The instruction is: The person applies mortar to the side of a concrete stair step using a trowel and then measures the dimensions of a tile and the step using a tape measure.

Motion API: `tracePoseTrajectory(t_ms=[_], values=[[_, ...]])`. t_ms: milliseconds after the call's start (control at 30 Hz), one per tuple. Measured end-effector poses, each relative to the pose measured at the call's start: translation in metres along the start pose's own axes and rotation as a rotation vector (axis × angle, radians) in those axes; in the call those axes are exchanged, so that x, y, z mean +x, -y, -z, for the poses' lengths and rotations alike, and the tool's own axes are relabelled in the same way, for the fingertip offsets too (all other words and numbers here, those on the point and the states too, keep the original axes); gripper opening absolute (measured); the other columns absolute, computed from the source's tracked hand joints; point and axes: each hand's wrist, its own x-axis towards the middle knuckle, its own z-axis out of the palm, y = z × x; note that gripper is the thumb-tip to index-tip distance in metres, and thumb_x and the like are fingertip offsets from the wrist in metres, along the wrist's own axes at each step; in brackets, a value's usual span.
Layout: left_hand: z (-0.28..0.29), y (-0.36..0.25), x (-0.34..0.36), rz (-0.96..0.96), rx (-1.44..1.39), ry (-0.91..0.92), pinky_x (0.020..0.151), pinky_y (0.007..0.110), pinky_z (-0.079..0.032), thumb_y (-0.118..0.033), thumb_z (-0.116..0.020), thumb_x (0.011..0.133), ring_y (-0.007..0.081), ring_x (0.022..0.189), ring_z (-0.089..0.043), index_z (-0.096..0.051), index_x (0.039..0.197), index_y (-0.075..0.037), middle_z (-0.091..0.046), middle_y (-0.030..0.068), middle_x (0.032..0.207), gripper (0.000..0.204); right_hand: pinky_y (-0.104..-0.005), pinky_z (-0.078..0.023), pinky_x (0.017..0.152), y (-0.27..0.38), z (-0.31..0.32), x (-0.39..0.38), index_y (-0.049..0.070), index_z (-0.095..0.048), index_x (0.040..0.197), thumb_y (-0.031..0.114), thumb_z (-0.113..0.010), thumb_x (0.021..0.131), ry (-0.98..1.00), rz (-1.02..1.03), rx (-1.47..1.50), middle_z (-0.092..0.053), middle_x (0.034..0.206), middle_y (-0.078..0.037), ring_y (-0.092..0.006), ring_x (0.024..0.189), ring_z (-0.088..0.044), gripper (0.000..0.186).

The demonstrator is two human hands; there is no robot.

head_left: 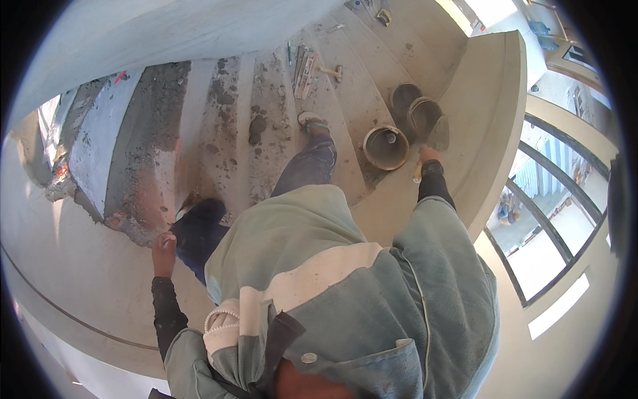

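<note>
My right hand (pixel 430 155) is closed round the handle of a trowel (pixel 438 135), its grey blade pointing away from me beside the buckets. Left of it stands a round bucket (pixel 385 147) with a small pale object inside. Two more buckets, a tilted one (pixel 424 116) and a dark one (pixel 404 95), stand close together behind. My left hand (pixel 164 247) is apart from it, at the left by the rough edge of the stairs (pixel 129 228). Its fingers are curled in, and whatever they hold, if anything, is hidden.
Curved stairs spread before me, with mortar lumps (pixel 257 126) on several treads. A spirit level (pixel 306 76), a hammer (pixel 330 72) and a yellow-handled saw (pixel 383 16) lie farther up. My sandalled foot (pixel 311 120) rests on a step. A low curved wall (pixel 495 133) and barred window (pixel 548 206) are at the right.
</note>
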Motion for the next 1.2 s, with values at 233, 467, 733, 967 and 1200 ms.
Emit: tracePoseTrajectory(t_ms=[233, 467, 733, 967, 1200], values=[[-0.034, 0.085, -0.1, 0.359, -0.237, -0.093, 0.096, 0.036, -0.043, -0.05, -0.047, 0.102, 0.0191, 0.1, -0.054, -0.057, 0.121, 0.0, -0.056, 0.0049, 0.103, 0.054, -0.0428, -0.054, 0.058, 0.012, -0.098, -0.037, -0.003, -0.066, 0.091, 0.017, -0.046, 0.094, 0.287, -0.358, 0.631, -0.066, 0.072, -0.015, -0.0286, 0.06, -0.066, 0.028], [-0.086, 0.044, -0.152, 0.647, -0.658, -0.073, 0.092, 0.035, -0.043, -0.06, -0.045, 0.099, 0.021, 0.099, -0.054, -0.048, 0.134, 0.005, -0.06, 0.0121, 0.111, 0.074, -0.0522, -0.059, 0.076, 0.04, -0.079, -0.059, 0.006, -0.061, 0.12, 0.025, -0.059, 0.094, 0.697, -0.625, 0.603, -0.065, 0.098, -0.015, -0.034, 0.096, -0.067, 0.033], [-0.11, -0.036, -0.132, 0.557, -0.66, -0.315, 0.111, 0.04, -0.036, -0.045, -0.048, 0.1, 0.0353, 0.132, -0.049, -0.039, 0.143, 0.008, -0.052, 0.0253, 0.14, 0.068, -0.049, -0.059, 0.066, 0.153, 0.0, 0.04, 0.004, -0.062, 0.109, 0.017, -0.054, 0.093, 0.226, 0.137, 0.436, -0.066, 0.093, -0.016, -0.0326, 0.081, -0.069, 0.022], [-0.114, -0.052, -0.15, 0.445, -0.577, -0.289, 0.115, 0.042, -0.031, -0.053, -0.055, 0.093, 0.0426, 0.14, -0.04, -0.02, 0.148, 0.018, -0.04, 0.0377, 0.145, 0.096, -0.0425, -0.058, 0.061, 0.362, 0.101, 0.108, 0.003, -0.071, 0.086, 0.011, -0.052, 0.092, -0.411, 1.299, -0.381, -0.071, 0.077, -0.012, -0.0262, 0.071, -0.072, 0.022], [-0.138, -0.068, -0.155, 0.504, -0.67, -0.467, 0.117, 0.044, -0.03, -0.06, -0.059, 0.089, 0.0477, 0.142, -0.031, -0.013, 0.145, 0.024, -0.028, 0.0426, 0.149, 0.111, -0.043, -0.056, 0.077, 0.48, 0.153, 0.127, 0.01, -0.075, 0.086, 0.022, -0.065, 0.084, -0.404, 1.151, -0.535, -0.071, 0.086, -0.012, -0.0295, 0.09, -0.07, 0.016]])
